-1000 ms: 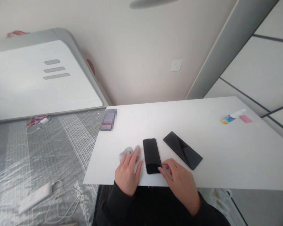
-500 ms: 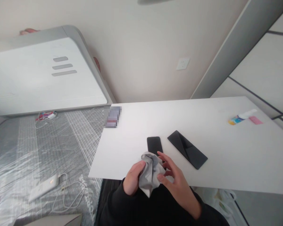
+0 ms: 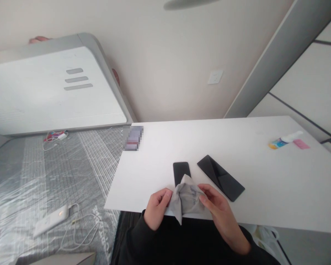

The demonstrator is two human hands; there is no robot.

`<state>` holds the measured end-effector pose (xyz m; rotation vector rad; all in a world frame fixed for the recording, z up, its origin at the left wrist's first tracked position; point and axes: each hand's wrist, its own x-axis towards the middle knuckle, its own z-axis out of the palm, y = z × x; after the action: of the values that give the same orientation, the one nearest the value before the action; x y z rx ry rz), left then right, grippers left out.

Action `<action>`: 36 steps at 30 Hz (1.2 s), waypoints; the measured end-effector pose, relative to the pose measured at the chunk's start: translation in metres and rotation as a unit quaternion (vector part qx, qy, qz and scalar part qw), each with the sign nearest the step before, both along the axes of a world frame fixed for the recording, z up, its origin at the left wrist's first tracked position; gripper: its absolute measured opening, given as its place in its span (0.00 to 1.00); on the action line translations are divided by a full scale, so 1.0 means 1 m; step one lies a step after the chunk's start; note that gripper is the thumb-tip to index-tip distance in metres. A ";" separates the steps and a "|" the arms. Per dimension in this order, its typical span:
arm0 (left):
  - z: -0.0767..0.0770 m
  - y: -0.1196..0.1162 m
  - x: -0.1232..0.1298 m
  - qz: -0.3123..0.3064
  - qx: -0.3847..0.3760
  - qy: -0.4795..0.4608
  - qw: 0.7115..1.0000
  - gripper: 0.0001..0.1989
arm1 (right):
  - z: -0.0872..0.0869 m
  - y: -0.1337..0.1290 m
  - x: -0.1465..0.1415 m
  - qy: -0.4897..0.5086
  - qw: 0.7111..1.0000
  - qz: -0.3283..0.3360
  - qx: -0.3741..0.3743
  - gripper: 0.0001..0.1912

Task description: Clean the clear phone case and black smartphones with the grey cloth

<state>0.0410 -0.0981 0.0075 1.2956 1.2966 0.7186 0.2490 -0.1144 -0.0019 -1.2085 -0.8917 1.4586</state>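
A grey cloth [image 3: 188, 198] is stretched between my two hands over the front edge of the white table. My left hand [image 3: 157, 207] pinches its left side between thumb and fingers. At its right side, my right hand [image 3: 218, 208] grips the cloth the same way. Just behind the cloth lies a smartphone [image 3: 181, 171] with a dark screen, its lower part covered by the fabric. To the right of the phone is a flat black folded case or pouch [image 3: 221, 178], lying at a slant near my right hand.
On the white table [image 3: 160, 143], a spray bottle [image 3: 284, 140] lies beside a pink piece [image 3: 301, 144] at the far right. A blurred-out item [image 3: 134, 138] sits at the back left corner. Left of the table, a white power strip [image 3: 52, 221] with cables rests on plastic-covered bedding [image 3: 71, 173].
The crumpled cloth has been spread wider. My right hand has closed on its right side and moved slightly right; my left hand still holds the left side.
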 end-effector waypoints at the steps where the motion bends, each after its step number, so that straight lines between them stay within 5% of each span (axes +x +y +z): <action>1: 0.000 0.001 0.000 -0.014 0.001 -0.005 1.000 0.28 | 0.001 0.002 0.000 -0.005 1.000 0.011 0.001 0.21; 4: 0.000 0.002 0.003 -0.042 0.001 0.030 0.999 0.23 | 0.006 0.008 -0.001 -0.034 0.998 0.056 0.018 0.20; 8: 0.008 0.003 -0.001 -0.015 0.057 0.124 0.991 0.18 | 0.013 0.011 0.002 -0.053 0.997 0.034 0.050 0.21; 13: 0.043 -0.002 -0.014 0.077 0.197 0.159 0.964 0.12 | 0.020 0.007 0.010 -0.070 0.995 -0.001 0.073 0.19; 17: 0.062 -0.013 0.003 0.092 0.218 0.124 0.964 0.09 | 0.024 0.002 0.006 -0.101 0.991 -0.021 0.082 0.15; 19: 0.057 -0.016 0.017 0.049 0.184 0.088 0.978 0.10 | 0.021 0.001 0.001 -0.162 0.981 -0.009 0.104 0.12; 22: 0.035 -0.016 0.030 -0.039 0.138 0.059 0.988 0.26 | 0.011 0.000 -0.003 -0.274 0.947 0.049 0.159 0.09; 26: 0.008 -0.012 0.024 -0.067 0.234 0.108 0.964 0.18 | -0.002 0.000 -0.002 -0.349 0.916 0.065 0.187 0.08; 32: 0.015 -0.010 0.015 -0.157 0.313 0.059 0.935 0.24 | -0.011 -0.001 0.004 -0.305 0.941 0.069 0.134 0.07; 36: 0.020 -0.010 0.021 -0.096 0.312 0.055 0.943 0.23 | -0.017 0.002 0.018 -0.198 0.976 -0.017 0.087 0.18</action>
<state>0.0619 -0.1077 0.0271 1.9679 1.0375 0.9707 0.2671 -0.1125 -0.0194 -1.3962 -1.2325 1.1009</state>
